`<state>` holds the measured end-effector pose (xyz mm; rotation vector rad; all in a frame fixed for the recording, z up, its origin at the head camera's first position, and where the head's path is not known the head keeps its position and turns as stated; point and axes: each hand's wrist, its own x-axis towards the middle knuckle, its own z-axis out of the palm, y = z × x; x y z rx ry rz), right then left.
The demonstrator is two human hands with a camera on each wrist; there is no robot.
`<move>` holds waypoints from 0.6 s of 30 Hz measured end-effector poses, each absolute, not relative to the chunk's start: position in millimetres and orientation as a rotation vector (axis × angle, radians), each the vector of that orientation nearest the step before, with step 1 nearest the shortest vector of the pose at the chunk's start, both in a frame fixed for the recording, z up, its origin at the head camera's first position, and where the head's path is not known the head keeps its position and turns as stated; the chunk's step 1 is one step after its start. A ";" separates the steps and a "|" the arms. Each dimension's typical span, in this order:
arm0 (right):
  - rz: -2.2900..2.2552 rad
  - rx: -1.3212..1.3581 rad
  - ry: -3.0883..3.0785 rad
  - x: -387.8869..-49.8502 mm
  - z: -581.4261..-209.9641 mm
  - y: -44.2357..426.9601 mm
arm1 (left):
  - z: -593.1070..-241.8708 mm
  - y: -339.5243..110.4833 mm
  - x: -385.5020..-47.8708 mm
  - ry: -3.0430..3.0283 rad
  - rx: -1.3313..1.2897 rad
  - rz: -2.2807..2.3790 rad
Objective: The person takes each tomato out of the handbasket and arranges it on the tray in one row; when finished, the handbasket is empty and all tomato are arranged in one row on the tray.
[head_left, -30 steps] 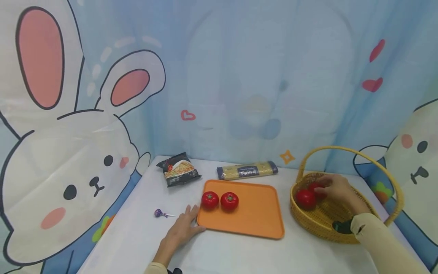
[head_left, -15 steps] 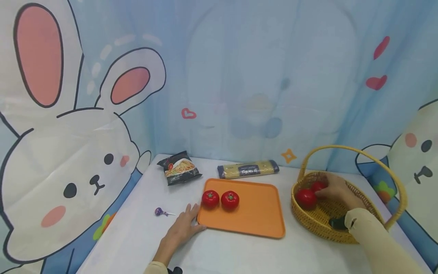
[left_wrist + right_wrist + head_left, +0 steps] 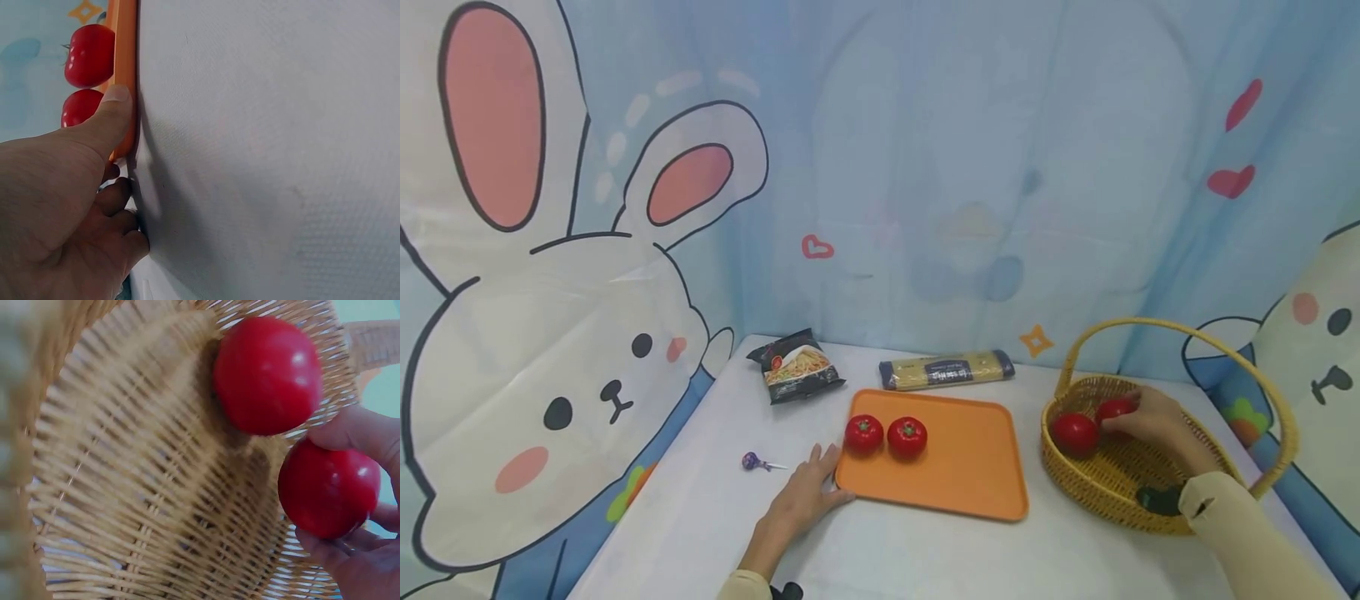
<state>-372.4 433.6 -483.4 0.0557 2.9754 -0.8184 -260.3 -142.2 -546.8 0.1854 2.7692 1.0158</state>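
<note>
Inside the wicker basket (image 3: 1120, 475), my right hand (image 3: 1157, 421) pinches a red tomato (image 3: 1116, 407) between thumb and fingers. In the right wrist view that tomato (image 3: 328, 487) is beside another tomato (image 3: 267, 375), which lies in the basket untouched by the hand. My left hand (image 3: 805, 496) rests at the near left corner of the orange tray (image 3: 962, 458). The left wrist view shows the left thumb lying on the tray's rim (image 3: 125, 56), fingers loosely bent beside it. Two tomatoes, one left (image 3: 863, 434) and one right (image 3: 907, 437), sit on the tray's left part.
A black noodle packet (image 3: 797, 367) lies at the back left of the white table (image 3: 700, 517). A pack of spaghetti (image 3: 947, 370) is behind the tray. Left of the left hand lies a lollipop (image 3: 751, 461). The basket's tall handle (image 3: 1247, 367) arches over the right arm.
In the basket, the right hand has shifted slightly to the right, and the pinched tomato now stands a little farther from its neighbour's top. The left hand stays at the tray's corner.
</note>
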 end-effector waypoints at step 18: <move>-1.041 -0.112 3.014 -326.7 -438.3 391.5 | -541.9 -143.5 -255.9 2.787 0.261 1.044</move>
